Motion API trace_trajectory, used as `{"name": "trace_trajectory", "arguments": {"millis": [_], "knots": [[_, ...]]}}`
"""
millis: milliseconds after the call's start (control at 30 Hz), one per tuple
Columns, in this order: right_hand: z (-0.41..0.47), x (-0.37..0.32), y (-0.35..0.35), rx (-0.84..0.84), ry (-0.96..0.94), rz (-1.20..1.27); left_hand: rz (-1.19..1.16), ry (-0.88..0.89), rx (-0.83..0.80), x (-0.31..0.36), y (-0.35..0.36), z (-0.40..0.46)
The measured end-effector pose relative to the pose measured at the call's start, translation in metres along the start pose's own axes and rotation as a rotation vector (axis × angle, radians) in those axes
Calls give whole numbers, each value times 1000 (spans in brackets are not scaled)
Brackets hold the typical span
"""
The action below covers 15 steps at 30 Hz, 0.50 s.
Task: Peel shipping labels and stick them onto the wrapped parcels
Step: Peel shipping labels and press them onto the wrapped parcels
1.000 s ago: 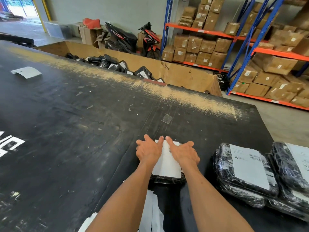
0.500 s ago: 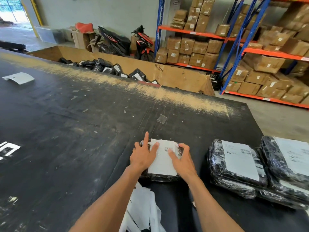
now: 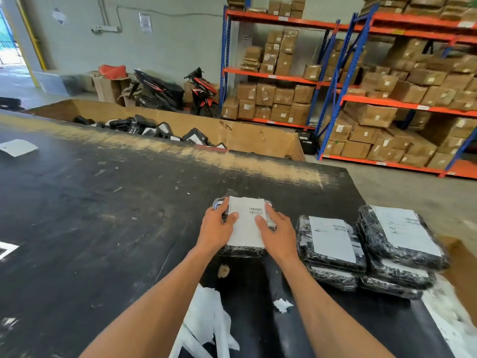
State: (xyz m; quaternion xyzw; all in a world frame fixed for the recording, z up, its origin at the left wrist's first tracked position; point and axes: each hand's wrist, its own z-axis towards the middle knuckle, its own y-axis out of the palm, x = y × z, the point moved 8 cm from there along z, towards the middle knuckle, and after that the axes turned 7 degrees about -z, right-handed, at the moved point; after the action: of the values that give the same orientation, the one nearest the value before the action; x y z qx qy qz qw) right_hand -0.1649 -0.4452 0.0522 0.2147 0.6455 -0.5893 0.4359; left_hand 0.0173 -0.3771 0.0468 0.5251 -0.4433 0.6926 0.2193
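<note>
A black wrapped parcel (image 3: 242,250) lies on the black table (image 3: 103,228) in front of me, with a white shipping label (image 3: 246,228) stuck across its top. My left hand (image 3: 215,228) grips its left side and my right hand (image 3: 277,235) its right side. Both thumbs rest on the label and the fingers curl over the parcel's edges. To the right stand two stacks of black wrapped parcels (image 3: 331,244) (image 3: 401,236), each with a white label on top.
Crumpled white backing paper (image 3: 206,313) lies near the table's front edge between my arms. A loose white sheet (image 3: 18,147) sits far left. Behind the table a cardboard bin (image 3: 258,138) holds several parcels. Shelving with boxes (image 3: 374,99) stands back right.
My hands went from pressing flat on the label to gripping the parcel by its sides, thumbs on the label. The view has tilted upward.
</note>
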Motion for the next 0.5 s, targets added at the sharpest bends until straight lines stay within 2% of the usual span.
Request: {"name": "trace_trajectory", "arguments": {"millis": [300,433,500], "knots": [[19,20,-149,152,2,-227,-125,99,-161,110,113,2],[25,46,-185,142,34,-349,-133,97,-221,128,160,0],[26,55,-192,92,39,-555,-106,90,-245,126,180,1]]}}
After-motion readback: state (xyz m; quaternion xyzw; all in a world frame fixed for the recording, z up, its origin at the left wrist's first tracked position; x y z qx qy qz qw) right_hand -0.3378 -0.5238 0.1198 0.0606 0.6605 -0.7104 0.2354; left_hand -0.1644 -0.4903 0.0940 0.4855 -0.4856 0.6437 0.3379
